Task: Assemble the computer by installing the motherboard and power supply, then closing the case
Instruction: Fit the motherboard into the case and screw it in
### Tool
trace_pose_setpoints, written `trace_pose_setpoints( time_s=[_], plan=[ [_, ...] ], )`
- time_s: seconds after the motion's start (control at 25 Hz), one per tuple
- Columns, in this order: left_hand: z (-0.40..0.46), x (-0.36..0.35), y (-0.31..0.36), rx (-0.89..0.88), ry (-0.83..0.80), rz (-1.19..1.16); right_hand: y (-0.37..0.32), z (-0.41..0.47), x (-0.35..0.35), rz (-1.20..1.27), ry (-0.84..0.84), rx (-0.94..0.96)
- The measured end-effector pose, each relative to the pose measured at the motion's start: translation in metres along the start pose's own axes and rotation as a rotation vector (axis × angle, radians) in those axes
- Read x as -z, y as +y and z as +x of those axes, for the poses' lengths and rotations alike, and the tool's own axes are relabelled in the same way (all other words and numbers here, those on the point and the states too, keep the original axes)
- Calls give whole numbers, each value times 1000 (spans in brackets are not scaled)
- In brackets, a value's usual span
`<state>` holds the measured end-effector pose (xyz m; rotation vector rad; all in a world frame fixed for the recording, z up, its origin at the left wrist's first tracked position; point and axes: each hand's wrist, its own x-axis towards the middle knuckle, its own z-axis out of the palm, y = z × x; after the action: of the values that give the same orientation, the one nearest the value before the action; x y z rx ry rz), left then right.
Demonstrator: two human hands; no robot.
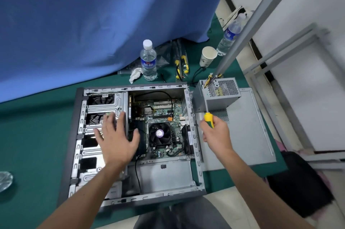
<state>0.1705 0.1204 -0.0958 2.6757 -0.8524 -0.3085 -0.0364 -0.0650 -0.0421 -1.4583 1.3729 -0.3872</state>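
Observation:
An open grey computer case lies on its side on the green table. The green motherboard with a black fan cooler sits inside it. My left hand hovers or rests, fingers spread, over the metal drive cage. My right hand grips a yellow-and-green screwdriver just right of the case, shaft pointing up. The grey power supply stands outside the case on the flat side panel.
Two water bottles, a paper cup, a crumpled tissue and bagged yellow tools stand behind the case. A blue cloth hangs at the back. A black bag lies at the right.

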Motion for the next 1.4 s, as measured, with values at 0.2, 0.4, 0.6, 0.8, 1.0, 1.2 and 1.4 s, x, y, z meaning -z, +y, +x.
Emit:
trace_pose_setpoints(
  time_s=[0.2, 0.4, 0.6, 0.8, 1.0, 1.2, 1.4],
  plan=[
    [-11, 25, -2, -188, -48, -294, -38, -37, -38, -32, -223, 39],
    [-34, 43, 19, -454, -263, -551, -48, -66, -64, -85, -362, -8],
    [-42, 45, 24, -442, -212, -645, -44, -70, -63, -79, -404, -84],
    [-44, 51, 20, -460, -283, -628, -40, -77, -59, -18, -469, -116],
    [-42, 53, 16, -486, -355, -617, -33, -78, -58, 33, -488, -143],
    [-42, 58, 16, -571, -375, -535, -29, -82, -62, 20, -509, -134],
    [-42, 56, 13, -484, -380, -608, -30, -80, -67, 34, -479, -118]
  ],
)
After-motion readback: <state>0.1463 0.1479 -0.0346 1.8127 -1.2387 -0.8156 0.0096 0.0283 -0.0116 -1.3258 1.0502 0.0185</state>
